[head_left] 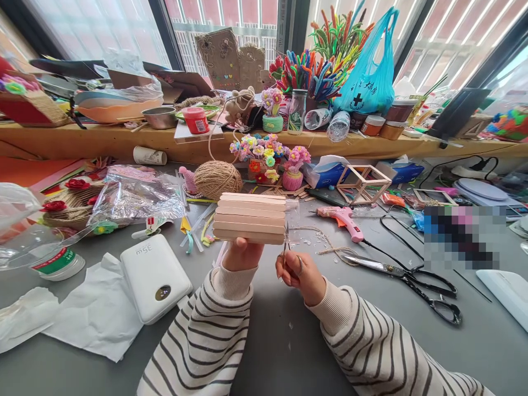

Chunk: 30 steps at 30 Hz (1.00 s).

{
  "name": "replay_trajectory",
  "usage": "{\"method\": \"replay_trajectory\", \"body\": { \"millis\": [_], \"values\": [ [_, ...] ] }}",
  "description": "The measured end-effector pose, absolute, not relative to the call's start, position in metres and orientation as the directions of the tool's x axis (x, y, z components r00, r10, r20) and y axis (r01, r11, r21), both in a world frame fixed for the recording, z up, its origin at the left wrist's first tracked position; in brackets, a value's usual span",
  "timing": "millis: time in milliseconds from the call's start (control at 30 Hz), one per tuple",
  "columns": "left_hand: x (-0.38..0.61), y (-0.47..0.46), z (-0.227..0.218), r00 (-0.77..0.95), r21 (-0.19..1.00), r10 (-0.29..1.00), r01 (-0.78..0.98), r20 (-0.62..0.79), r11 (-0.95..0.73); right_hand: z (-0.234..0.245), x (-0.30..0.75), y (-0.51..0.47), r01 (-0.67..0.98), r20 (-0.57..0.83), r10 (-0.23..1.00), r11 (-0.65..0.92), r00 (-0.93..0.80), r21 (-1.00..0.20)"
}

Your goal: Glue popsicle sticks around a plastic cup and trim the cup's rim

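My left hand [243, 254] grips a block of craft sticks [249, 217] from below, holding it up over the table; most of its fingers are hidden behind the sticks. The sticks lie side by side in rows, with slightly uneven rounded ends. In my right hand [303, 273] is a small pair of metal scissors [287, 237], its narrow blades pointing up beside the block's right end. Whether the blades touch the wood I cannot tell. To the right lie a pink hot glue gun [342, 219] and large black-handled scissors [402, 273].
A white power bank [155, 278] and crumpled white paper [94, 311] lie left. Behind the block are a twine ball [218, 179], fuzzy flower pots [292, 175] and a wooden stick frame [363, 184]. A crowded shelf [124, 132] runs along the windows. The glue gun's black cord loops rightward.
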<state>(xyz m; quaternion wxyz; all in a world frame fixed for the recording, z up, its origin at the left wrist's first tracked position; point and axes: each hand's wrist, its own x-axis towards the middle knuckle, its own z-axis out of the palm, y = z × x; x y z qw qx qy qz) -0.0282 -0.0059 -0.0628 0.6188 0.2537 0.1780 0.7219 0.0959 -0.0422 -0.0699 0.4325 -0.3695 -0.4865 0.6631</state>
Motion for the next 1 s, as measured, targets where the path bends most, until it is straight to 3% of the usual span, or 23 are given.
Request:
{"method": "replay_trajectory", "body": {
  "millis": [600,1000],
  "values": [
    [-0.023,-0.005,-0.066,-0.106,0.557,0.984,-0.813,0.146,-0.17,-0.062,0.091,-0.051,0.091,-0.017,0.999,-0.014,-0.03,-0.996],
    [-0.022,-0.009,-0.063,-0.045,0.549,0.99,-0.828,0.131,-0.11,-0.059,0.1,-0.046,0.163,0.041,0.998,0.05,-0.055,-0.985]
  ]
}}
